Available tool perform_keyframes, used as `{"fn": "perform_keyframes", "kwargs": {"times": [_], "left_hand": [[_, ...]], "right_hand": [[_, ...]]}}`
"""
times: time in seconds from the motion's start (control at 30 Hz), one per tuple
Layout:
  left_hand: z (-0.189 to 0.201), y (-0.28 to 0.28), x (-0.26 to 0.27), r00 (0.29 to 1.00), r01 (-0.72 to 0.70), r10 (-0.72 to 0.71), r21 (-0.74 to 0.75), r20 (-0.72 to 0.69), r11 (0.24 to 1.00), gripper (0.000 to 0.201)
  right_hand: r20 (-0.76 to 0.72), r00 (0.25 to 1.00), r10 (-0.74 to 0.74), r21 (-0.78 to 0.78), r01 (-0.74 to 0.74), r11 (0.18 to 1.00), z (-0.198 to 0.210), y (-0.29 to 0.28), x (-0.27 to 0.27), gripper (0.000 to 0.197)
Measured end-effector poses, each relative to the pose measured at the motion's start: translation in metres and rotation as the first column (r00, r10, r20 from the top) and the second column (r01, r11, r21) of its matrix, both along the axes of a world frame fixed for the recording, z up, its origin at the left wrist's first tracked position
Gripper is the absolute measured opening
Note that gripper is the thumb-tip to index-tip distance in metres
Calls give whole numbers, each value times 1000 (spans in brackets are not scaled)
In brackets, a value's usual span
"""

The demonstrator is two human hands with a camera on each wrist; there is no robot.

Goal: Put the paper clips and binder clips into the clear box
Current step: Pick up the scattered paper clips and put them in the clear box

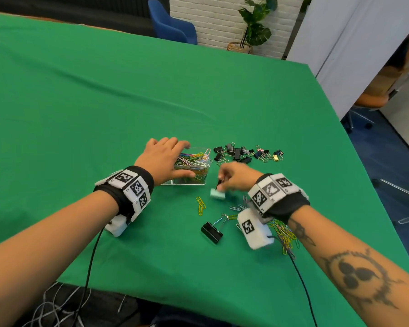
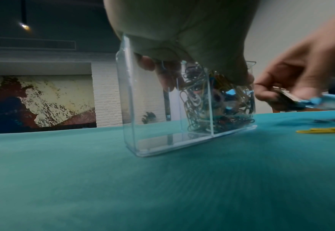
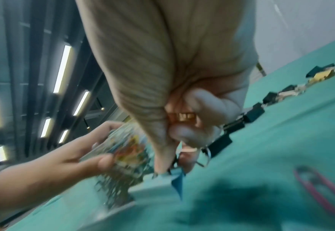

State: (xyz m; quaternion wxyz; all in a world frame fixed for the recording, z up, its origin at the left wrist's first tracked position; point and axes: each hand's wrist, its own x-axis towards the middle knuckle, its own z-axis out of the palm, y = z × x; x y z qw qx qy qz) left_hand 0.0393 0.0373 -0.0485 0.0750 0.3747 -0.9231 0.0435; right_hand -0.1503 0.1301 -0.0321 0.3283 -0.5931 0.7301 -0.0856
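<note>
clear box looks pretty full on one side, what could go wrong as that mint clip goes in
The clear box already has paper clips heaped above its rim on the right, so a mint binder clip dropped there may slide off or knock some out. The left hand covers the empty compartment, leaving little opening. The right hand seems to pinch only the clip's wire handle, so it could swing or slip.
</note>
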Motion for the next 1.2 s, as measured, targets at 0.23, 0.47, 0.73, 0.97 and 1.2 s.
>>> {"fn": "perform_keyframes", "kwargs": {"times": [0.23,0.47,0.73,0.97,1.2], "left_hand": [[-1,0,1,999,17,-17,0,-37,1000,87],[0,0,0,1000,11,-11,5,-8,1000,95],[3,4,0,1000,4,-3,37,-17,999,112],[5,5,1,1000,-8,8,56,-8,998,113],[5,4,1,1000,-9,9,42,-5,999,95]], "right_hand": [[-409,906,-104,-236,5,972,10,9,21,46],[-305,942,140,106,-112,988,-11,21,70,35],[-180,979,98,115,-78,990,-19,15,64,21],[66,997,29,117,-37,992,-13,21,49,30],[41,996,75,-86,-71,994,38,21,31,28]]}}
